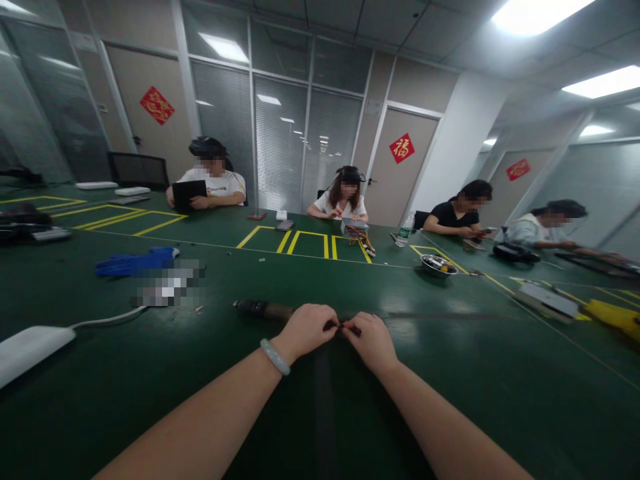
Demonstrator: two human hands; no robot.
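My left hand (309, 329), with a pale bangle (275, 357) on its wrist, is over the green table with its fingers closed at the tips. Close beside it, my right hand (371, 339) is closed in a pinch too, the fingertips of both nearly touching. A small dark piece (331, 326) shows at the left fingers and another dark bit (355, 330) at the right; their kind is too small to make out. A dark, rod-shaped object (265, 309) with a black end lies just behind my left hand, its right part hidden by the hand.
Left on the green table (210, 373) are a blue glove (135, 261), a blurred-out device (173, 287) and a white power strip (37, 347) with a cable. A metal bowl (439, 265), a water bottle (405, 229) and a grey box (547, 301) stand right. Several people sit across.
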